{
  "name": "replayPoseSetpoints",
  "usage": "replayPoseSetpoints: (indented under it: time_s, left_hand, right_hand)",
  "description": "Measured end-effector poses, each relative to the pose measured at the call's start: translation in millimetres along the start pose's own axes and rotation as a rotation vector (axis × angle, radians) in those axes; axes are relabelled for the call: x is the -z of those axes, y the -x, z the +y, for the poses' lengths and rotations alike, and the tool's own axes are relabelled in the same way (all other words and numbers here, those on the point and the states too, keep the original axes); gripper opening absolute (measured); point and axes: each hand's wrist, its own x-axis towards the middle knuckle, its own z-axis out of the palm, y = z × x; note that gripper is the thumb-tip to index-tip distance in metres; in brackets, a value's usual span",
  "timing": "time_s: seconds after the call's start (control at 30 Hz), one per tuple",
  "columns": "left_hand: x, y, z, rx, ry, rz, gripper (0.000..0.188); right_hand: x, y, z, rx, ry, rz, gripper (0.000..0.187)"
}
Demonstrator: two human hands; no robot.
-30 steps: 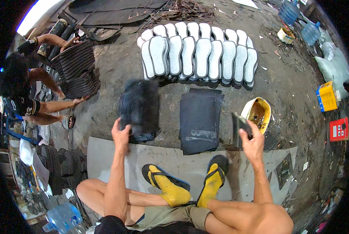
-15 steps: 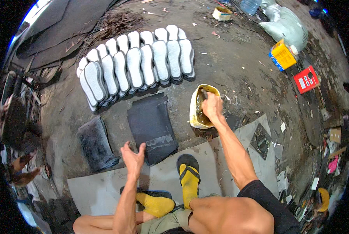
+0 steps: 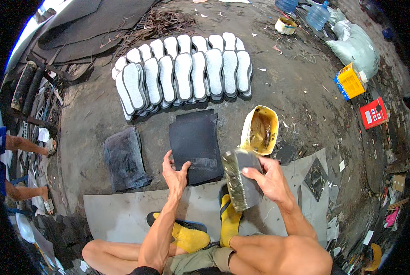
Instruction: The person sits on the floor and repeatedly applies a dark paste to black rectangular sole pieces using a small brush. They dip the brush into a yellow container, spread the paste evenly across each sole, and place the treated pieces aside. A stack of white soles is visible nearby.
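In my right hand is a flat, dark rectangular spreader, tilted, its left edge coated with wet yellowish glue. My fingers are closed round its right side, just in front of a cut-open yellowish tub with brown glue inside. My left hand rests at the lower left edge of a stack of black rubber sheets, thumb and fingers spread apart. A second, shinier pile of black sheets lies to its left.
Beyond the sheets stand rows of shoe soles with pale tops. A grey board lies under my feet. To the right are a yellow-blue can, a red box and a sack. Another person's legs show at left.
My right hand has come out of the tub toward me, bringing the spreader with glue on it. My left hand has moved onto the edge of the black sheets. Another person's legs have appeared.
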Motion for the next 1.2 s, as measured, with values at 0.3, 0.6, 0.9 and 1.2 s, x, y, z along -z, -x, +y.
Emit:
replayPoseSetpoints:
  time_s: [0.3,0.6,0.9,1.2]
  left_hand:
    - [-17.2,-1.5,5.1,-0.054,-0.059,0.139,0.062]
    - [-12.7,-1.2,10.3,0.124,0.098,0.003,0.034]
    - [-27.6,4.4,-5.1,-0.124,-0.07,-0.045,0.059]
    - [-4.7,-7.6,17.4,0.187,0.063,0.005,0.045]
  right_hand:
    - [-21.9,-89.2,-185.4,0.729,-0.106,0.185,0.031]
    - [-146.7,-137.3,47.9,0.191,0.552,0.132,0.035]
    - [-212.3,-205.3,51.6,0.556,0.761,0.147,0.034]
    - [-150.6,-194.5,36.7,0.392,0.82,-0.085,0.047]
